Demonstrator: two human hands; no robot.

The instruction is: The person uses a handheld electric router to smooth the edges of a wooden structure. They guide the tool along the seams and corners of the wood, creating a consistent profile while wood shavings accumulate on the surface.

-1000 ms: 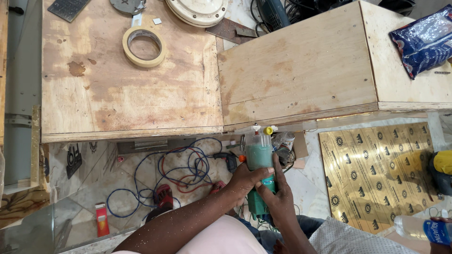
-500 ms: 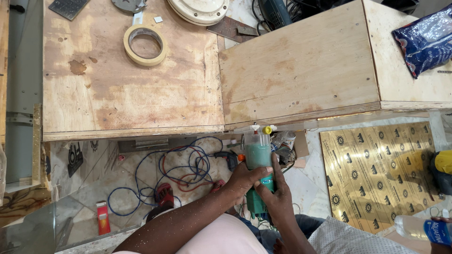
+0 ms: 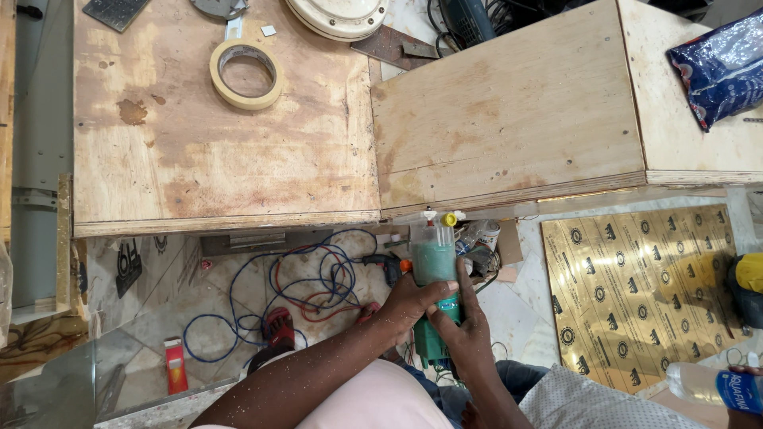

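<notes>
Your left hand (image 3: 409, 302) and right hand (image 3: 469, 334) both hold a tight grip on the green power tool (image 3: 435, 274), at 6 o'clock below the plywood table (image 3: 230, 167).

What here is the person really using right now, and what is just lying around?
In use:
- green power tool, held by left hand and right hand
- plywood box, whose edge the tool meets

Lying about:
- masking tape roll
- blue cable
- blue packet
- gold patterned sheet
- water bottle
</notes>
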